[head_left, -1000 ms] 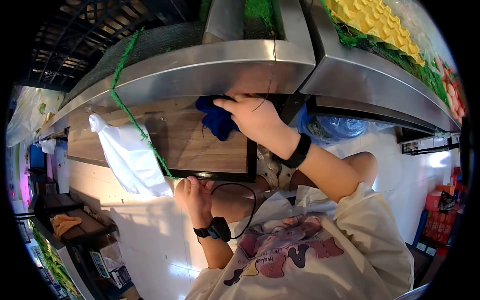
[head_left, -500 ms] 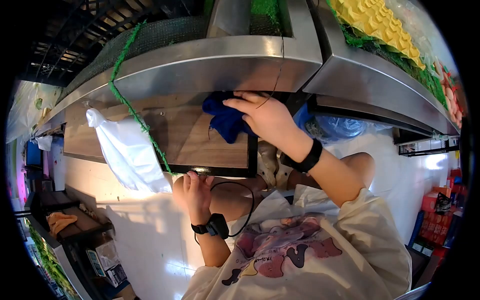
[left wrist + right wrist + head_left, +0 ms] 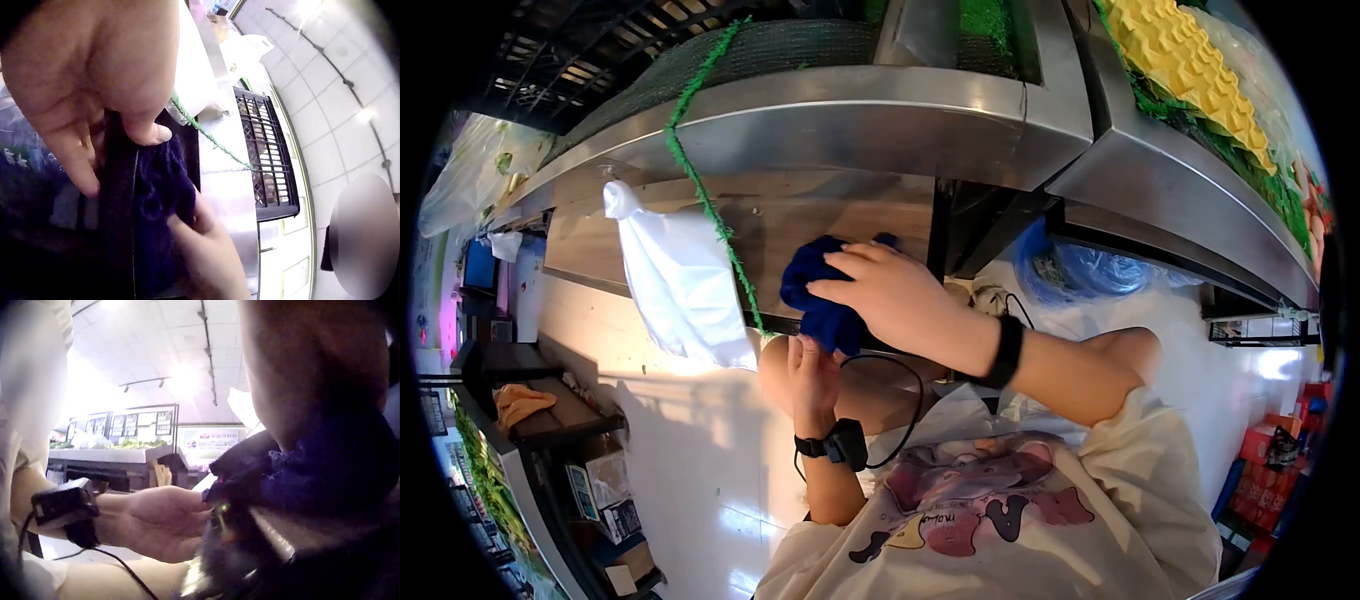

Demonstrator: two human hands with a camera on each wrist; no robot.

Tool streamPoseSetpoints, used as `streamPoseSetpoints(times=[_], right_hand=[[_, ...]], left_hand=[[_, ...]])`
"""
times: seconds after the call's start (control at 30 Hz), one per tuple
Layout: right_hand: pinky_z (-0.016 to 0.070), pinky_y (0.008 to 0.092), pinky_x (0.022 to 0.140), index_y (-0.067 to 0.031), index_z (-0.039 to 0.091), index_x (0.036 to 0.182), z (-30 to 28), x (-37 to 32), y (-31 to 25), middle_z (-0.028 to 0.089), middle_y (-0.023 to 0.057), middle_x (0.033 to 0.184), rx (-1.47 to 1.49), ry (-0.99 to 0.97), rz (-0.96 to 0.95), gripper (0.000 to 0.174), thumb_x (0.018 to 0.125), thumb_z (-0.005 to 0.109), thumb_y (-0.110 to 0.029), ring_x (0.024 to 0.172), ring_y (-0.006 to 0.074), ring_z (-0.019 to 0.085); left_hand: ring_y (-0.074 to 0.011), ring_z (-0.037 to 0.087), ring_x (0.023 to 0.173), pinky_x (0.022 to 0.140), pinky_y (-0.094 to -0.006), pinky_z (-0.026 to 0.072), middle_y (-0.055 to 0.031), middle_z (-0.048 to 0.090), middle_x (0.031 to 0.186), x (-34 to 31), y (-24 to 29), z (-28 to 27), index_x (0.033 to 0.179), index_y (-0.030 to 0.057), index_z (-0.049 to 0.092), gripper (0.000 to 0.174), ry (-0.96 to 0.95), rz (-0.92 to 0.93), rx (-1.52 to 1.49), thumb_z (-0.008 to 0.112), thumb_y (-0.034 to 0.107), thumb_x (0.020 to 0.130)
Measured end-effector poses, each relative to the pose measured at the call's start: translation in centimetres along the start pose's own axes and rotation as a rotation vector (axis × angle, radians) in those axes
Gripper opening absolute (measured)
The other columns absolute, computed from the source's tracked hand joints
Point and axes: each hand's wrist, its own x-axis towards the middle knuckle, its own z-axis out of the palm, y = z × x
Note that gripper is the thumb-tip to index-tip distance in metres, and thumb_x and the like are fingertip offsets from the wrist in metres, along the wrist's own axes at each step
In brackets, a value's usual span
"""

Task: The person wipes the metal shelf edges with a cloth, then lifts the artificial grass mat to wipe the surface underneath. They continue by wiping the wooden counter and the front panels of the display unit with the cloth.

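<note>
My right hand (image 3: 905,305) holds a bunched dark blue cloth (image 3: 808,270) against the wood-grain shelf (image 3: 780,205), near its front edge. In the left wrist view the thumb and fingers of that hand are bent about the cloth (image 3: 164,187). Just below the cloth, my left hand (image 3: 812,378) grips the shelf's black front rim (image 3: 120,165), thumb on top and the other fingers underneath. The thumb tip lies right beside the cloth. From the right wrist view, the left palm (image 3: 165,519) faces up at the rim, its fingertips partly hidden.
Above the shelf runs a steel counter edge (image 3: 820,110). A white plastic bag (image 3: 675,275) and a green cord (image 3: 700,190) hang in front of the shelf's left part. Blue plastic bags (image 3: 1090,270) lie on the floor at right. A cable (image 3: 915,380) loops from the left wrist camera.
My right hand has drawn the blue cloth from under the counter towards the shelf's front rim, near the left hand. The left hand stays at the rim. The head view has shifted slightly.
</note>
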Motion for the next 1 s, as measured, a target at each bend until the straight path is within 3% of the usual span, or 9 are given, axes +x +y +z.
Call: streamPoseSetpoints(times=[0.2, 0.3, 0.4, 0.5, 0.57, 0.67, 0.83, 0.97, 1.0], right_hand=[[0.05, 0.0391, 0.083, -0.0174, 0.071, 0.098, 4.5, 9.0, -0.1, 0.06, 0.0054, 0.094, -0.129, 0.072, 0.028, 0.024, 0.079, 0.055, -0.014, 0.094, 0.0262, 0.061], [0.0472, 0.0434, 0.084, -0.0057, 0.072, 0.093, 6.7, 13.5, -1.5, 0.065, 0.0118, 0.104, -0.197, -0.032, 0.075, 0.018, 0.079, 0.06, -0.009, 0.102, 0.0294, 0.061], [0.0486, 0.0433, 0.082, -0.0062, 0.072, 0.092, 7.0, 14.2, -1.9, 0.066, 0.0114, 0.103, -0.216, -0.058, 0.062, 0.018, 0.079, 0.06, -0.009, 0.099, 0.0299, 0.062], [0.0531, 0.0373, 0.074, -0.0165, 0.068, 0.101, 5.2, 10.9, -0.3, 0.061, 0.0068, 0.093, -0.146, 0.057, -0.004, 0.024, 0.082, 0.054, -0.014, 0.092, 0.0279, 0.061], [0.0537, 0.0376, 0.076, -0.0166, 0.066, 0.11, 3.0, 7.4, 0.2, 0.062, 0.0081, 0.102, -0.143, 0.024, 0.085, 0.031, 0.082, 0.054, -0.013, 0.095, 0.0287, 0.062], [0.0496, 0.0388, 0.092, -0.0197, 0.058, 0.126, -1.0, 1.3, 1.1, 0.054, 0.0144, 0.131, -0.171, 0.0, 0.174, 0.044, 0.083, 0.053, -0.009, 0.114, 0.0337, 0.056], [0.0529, 0.0381, 0.084, -0.013, 0.061, 0.12, -2.1, -1.6, 2.3, 0.059, 0.0167, 0.117, -0.291, 0.072, 0.131, 0.038, 0.083, 0.054, -0.011, 0.106, 0.0344, 0.059], [0.0519, 0.0374, 0.087, -0.0091, 0.06, 0.121, -0.8, 4.0, 1.5, 0.06, 0.0195, 0.118, -0.284, -0.108, 0.208, 0.039, 0.082, 0.053, -0.009, 0.107, 0.0357, 0.06], [0.0528, 0.0374, 0.084, -0.0081, 0.062, 0.116, 0.4, 5.9, 1.6, 0.062, 0.0178, 0.107, -0.291, -0.087, 0.176, 0.035, 0.082, 0.053, -0.01, 0.098, 0.0336, 0.063]], left_hand=[[-0.0153, 0.063, 0.081, 0.074, -0.0325, 0.0562, -0.0013, 0.063, 0.092, 0.3, -0.7, -1.4, 0.106, 0.0111, 0.056, 0.02, -0.108, 0.001, -0.047, 0.055, 0.029, 0.097], [-0.015, 0.063, 0.08, 0.074, -0.0326, 0.0569, -0.0011, 0.063, 0.091, 0.3, -0.8, -1.3, 0.106, 0.011, 0.056, 0.021, -0.114, 0.009, -0.04, 0.057, 0.029, 0.096], [-0.0146, 0.062, 0.08, 0.072, -0.0323, 0.0571, -0.0008, 0.063, 0.09, 0.4, -0.7, -1.6, 0.106, 0.011, 0.056, 0.022, -0.111, 0.005, -0.017, 0.058, 0.03, 0.095], [-0.0142, 0.062, 0.08, 0.072, -0.0316, 0.0571, -0.0002, 0.062, 0.09, 0.3, -0.5, -1.6, 0.105, 0.0113, 0.056, 0.022, -0.109, 0.006, -0.001, 0.059, 0.031, 0.095], [-0.0138, 0.062, 0.08, 0.073, -0.0329, 0.0576, 0.0, 0.062, 0.09, 0.3, -0.7, -1.7, 0.106, 0.0113, 0.055, 0.019, -0.131, 0.008, -0.024, 0.056, 0.028, 0.096], [-0.013, 0.063, 0.082, 0.076, -0.0358, 0.0586, -0.0001, 0.061, 0.09, 0.3, -0.9, -2.2, 0.109, 0.0111, 0.053, 0.014, -0.159, 0.001, -0.066, 0.052, 0.02, 0.098], [-0.0117, 0.062, 0.079, 0.076, -0.0359, 0.0585, 0.0004, 0.06, 0.09, -0.1, -0.7, -0.8, 0.113, 0.0104, 0.052, 0.019, -0.082, -0.006, -0.047, 0.053, 0.022, 0.098], [-0.011, 0.061, 0.077, 0.077, -0.0363, 0.0587, 0.0004, 0.059, 0.088, -0.1, -0.1, 0.2, 0.115, 0.0099, 0.052, 0.023, -0.072, -0.011, -0.029, 0.053, 0.024, 0.098], [-0.0111, 0.061, 0.077, 0.077, -0.0363, 0.0588, 0.0003, 0.06, 0.088, -0.1, -0.2, 0.0, 0.115, 0.0098, 0.051, 0.023, -0.078, -0.009, -0.028, 0.054, 0.025, 0.097]])
